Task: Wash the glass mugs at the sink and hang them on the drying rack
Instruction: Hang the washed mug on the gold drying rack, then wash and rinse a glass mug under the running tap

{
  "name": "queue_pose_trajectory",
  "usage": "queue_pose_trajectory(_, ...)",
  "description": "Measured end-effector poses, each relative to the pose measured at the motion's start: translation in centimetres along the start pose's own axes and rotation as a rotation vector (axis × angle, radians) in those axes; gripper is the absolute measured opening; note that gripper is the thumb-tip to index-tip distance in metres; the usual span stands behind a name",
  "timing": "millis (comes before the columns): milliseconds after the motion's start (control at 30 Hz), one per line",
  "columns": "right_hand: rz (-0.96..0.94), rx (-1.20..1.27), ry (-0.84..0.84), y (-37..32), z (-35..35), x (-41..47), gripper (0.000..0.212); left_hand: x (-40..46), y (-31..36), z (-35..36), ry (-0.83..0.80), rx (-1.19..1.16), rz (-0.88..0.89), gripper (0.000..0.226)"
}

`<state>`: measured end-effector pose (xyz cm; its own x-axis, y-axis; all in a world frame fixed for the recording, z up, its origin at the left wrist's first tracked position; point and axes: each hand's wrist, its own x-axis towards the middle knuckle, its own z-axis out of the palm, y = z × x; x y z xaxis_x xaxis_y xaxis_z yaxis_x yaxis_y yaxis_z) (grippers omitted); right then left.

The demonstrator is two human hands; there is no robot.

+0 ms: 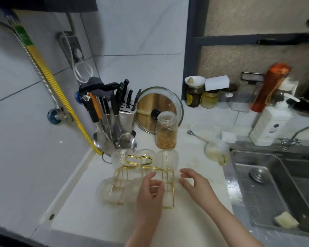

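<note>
Glass mugs point(114, 191) hang on gold wire drying rack point(141, 168) on the white counter point(89, 211), left of the steel sink point(268, 189). Left hand point(150, 195) at rack's front, fingers loosely curled; right hand point(196, 184) just beside rack's right side, fingers spread. Can't tell if either touches a mug. Another mug point(214, 152) lies near sink edge, past a jar point(166, 131).

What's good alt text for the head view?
Both hands, left hand and right hand, reach into a gold wire drying rack holding clear glass mugs on a white counter; a steel sink lies to the right.
</note>
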<state>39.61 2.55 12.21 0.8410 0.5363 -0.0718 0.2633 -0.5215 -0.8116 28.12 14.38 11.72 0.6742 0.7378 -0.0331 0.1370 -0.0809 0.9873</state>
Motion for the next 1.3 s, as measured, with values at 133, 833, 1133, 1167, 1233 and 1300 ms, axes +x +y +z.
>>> queue_pose_trajectory(133, 0.113, 0.015, 0.065, 4.4, -4.7, 0.2, 0.031, 0.8, 0.9, 5.2, -0.146, 0.022, 0.019, 0.034)
queue_pose_trajectory(833, 0.408, 0.277, 0.037, 17.7, -12.6, 14.7, 0.034, 12.9, -1.1, 29.3, -0.352, 0.239, -0.272, 0.062)
queue_pose_trajectory(1133, 0.353, 0.342, 0.123, 19.5, -11.9, 15.4, 0.01, 13.4, -2.4, 30.7, -0.279, 0.168, -0.265, 0.055)
queue_pose_trajectory(1167, 0.336, 0.342, 0.139, 19.7, -12.1, 15.2, 0.012, 13.3, -2.4, 30.7, -0.266, 0.168, -0.26, 0.055)
queue_pose_trajectory(1233, 0.293, 0.332, 0.159, 20.0, -12.7, 14.5, 0.012, 13.1, -2.3, 30.5, -0.249, 0.173, -0.237, 0.055)
queue_pose_trajectory(1300, 0.267, 0.337, 0.158, 20.2, -13.5, 13.5, 0.009, 12.5, -2.2, 30.1, -0.25, 0.19, -0.21, 0.051)
